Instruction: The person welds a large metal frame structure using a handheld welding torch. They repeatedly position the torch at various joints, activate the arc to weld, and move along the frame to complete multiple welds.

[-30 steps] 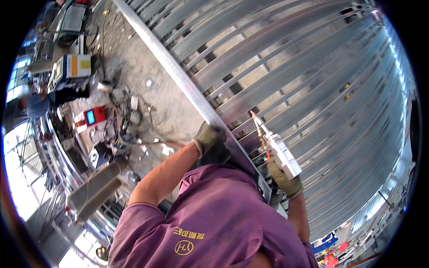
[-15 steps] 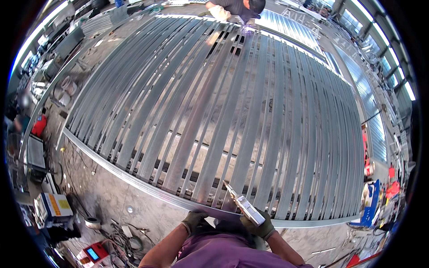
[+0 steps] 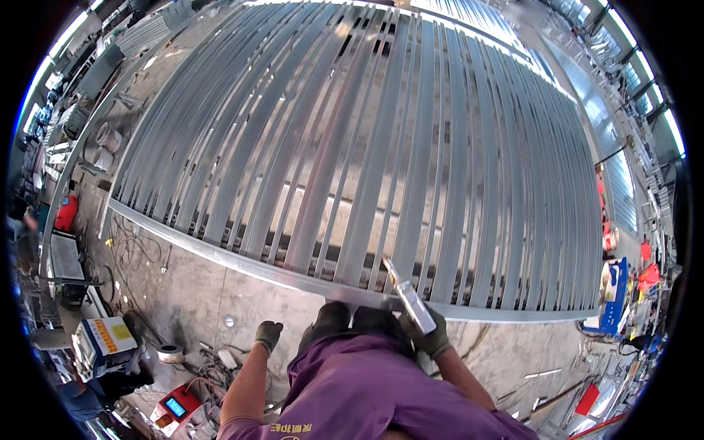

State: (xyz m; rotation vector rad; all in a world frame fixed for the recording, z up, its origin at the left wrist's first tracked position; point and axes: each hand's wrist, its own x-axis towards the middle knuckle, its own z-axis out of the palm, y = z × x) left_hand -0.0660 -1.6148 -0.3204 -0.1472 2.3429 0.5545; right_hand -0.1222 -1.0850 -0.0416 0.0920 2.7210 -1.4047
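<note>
My right hand point(image 3: 435, 339), in a dark glove, is closed round a handheld welding gun point(image 3: 415, 308) with a boxy silver body and a narrow brass-coloured nozzle. Its tip points away from me, above the near edge of a large metal panel point(image 3: 359, 227) of long parallel grey slats. My left hand point(image 3: 269, 336), also gloved, hangs beside my left leg over the concrete floor, apart from the panel. Its fingers look curled, and nothing shows in them. The panel's near rail point(image 3: 242, 257) runs across just in front of my legs.
On the left floor are a white machine box point(image 3: 110, 341), a white spool point(image 3: 170, 354), a red device with a lit screen point(image 3: 176, 405) and tangled cables point(image 3: 220, 367). A blue frame point(image 3: 614, 297) stands off the panel's right corner. More slatted metal lies beyond.
My left hand has left the panel's near rail and moved left and down to my side. The welding gun stays in my right hand. The person working at the far edge is out of view.
</note>
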